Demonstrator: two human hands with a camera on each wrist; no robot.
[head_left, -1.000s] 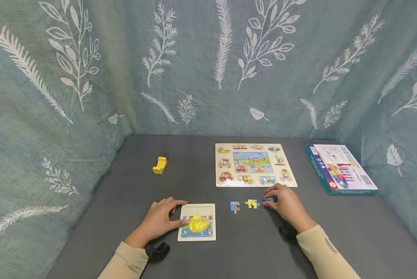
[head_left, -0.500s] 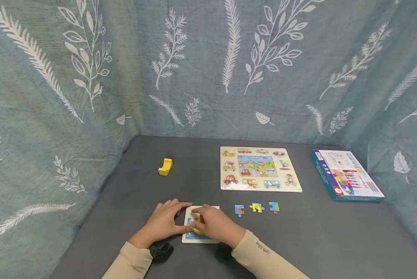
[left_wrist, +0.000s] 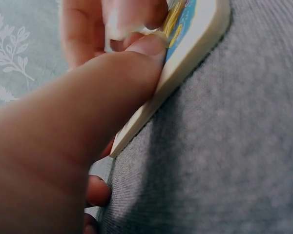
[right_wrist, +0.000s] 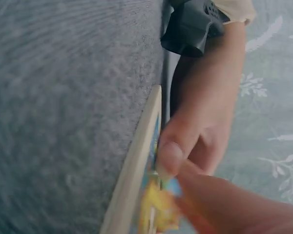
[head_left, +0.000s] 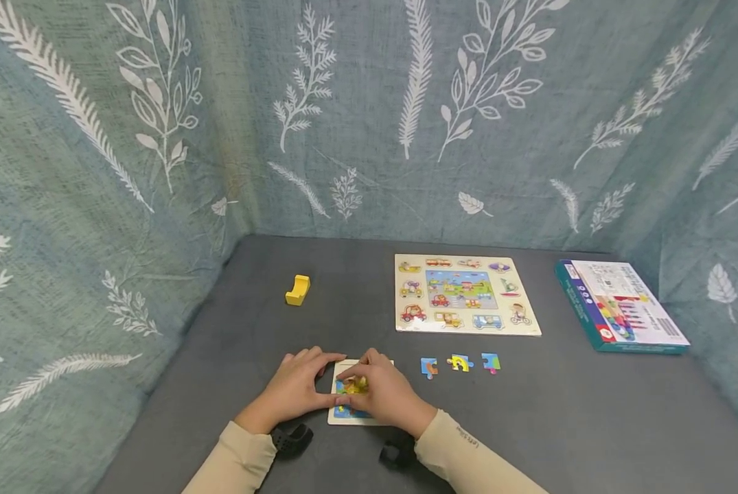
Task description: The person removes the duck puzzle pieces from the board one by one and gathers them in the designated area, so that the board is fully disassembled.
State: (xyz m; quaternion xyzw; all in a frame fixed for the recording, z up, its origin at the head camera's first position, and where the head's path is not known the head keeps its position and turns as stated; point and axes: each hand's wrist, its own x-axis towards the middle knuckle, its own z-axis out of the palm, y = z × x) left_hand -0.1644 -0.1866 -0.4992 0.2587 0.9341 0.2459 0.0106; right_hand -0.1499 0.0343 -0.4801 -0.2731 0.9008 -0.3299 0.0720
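Beyond the puzzle tray (head_left: 369, 420) and to its left stands a yellow block (head_left: 297, 290). At the tray's left edge lies the left hand (head_left: 297, 387), palm down, forefinger at the far left corner and thumb reaching over the near part of the rim; both digits are extended and spread, bracing the tray rather than clenched. Within the tray, which lies flat on the table (head_left: 529, 439), a yellow-and-blue puzzle piece (right_wrist: 161, 204) is found immediately to the left of the right hand's palm, between its thumb and forefinger; it appears tilted against the tray, though blur hides its long axis. The left thumb is just beside the piece, but the right hand (head_left: 390, 394) is the nearer, its fingers apparently grasping the piece in a pinch. That hand arches over the tray's right side, knuckles raised, fingertips directed leftward and down, forearm entering from the near right. To the tray's right, well apart, three loose pieces (head_left: 460, 363) form a row
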